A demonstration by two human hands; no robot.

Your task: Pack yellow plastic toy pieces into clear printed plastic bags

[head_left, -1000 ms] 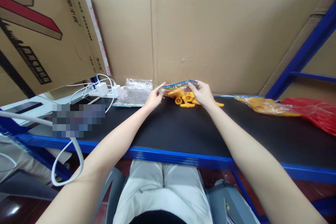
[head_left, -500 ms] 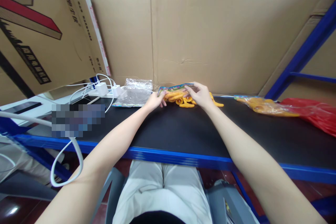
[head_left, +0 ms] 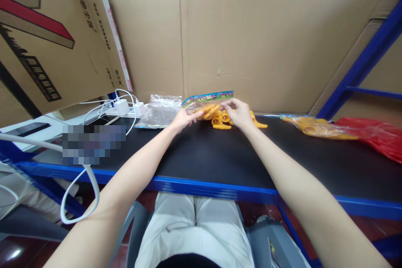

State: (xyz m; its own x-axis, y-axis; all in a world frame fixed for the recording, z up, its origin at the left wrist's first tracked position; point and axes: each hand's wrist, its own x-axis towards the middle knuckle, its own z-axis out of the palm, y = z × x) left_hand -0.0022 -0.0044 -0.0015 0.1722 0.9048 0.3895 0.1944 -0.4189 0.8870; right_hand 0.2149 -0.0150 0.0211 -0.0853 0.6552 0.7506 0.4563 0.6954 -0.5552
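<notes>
A clear plastic bag (head_left: 196, 105) with a colourful blue-edged strip lies at the back of the black tabletop, several orange pipe-shaped plastic pieces showing in it. My left hand (head_left: 184, 119) is closed on the bag's left side, thumb pointing right over it. At the bag's right side, my right hand (head_left: 239, 113) pinches with bent fingers, seemingly on the bag's edge; the exact contact is too small to make out. Loose orange pipe-shaped pieces (head_left: 222, 126) lie between the hands and below the right one, partly hidden by it.
To the left lie a flattened clear bag (head_left: 161, 113), white chargers with cables (head_left: 122, 106) and a blurred-out object. A filled bag of orange pieces (head_left: 317, 127) and a red plastic bag (head_left: 373, 134) are at right. A cardboard wall (head_left: 251, 42) stands behind; a blue rail (head_left: 213, 188) edges the table.
The bag's patterned strip has risen and spread out toward the cardboard, showing more of the bag. My left hand has shifted slightly left; the right has hardly moved.
</notes>
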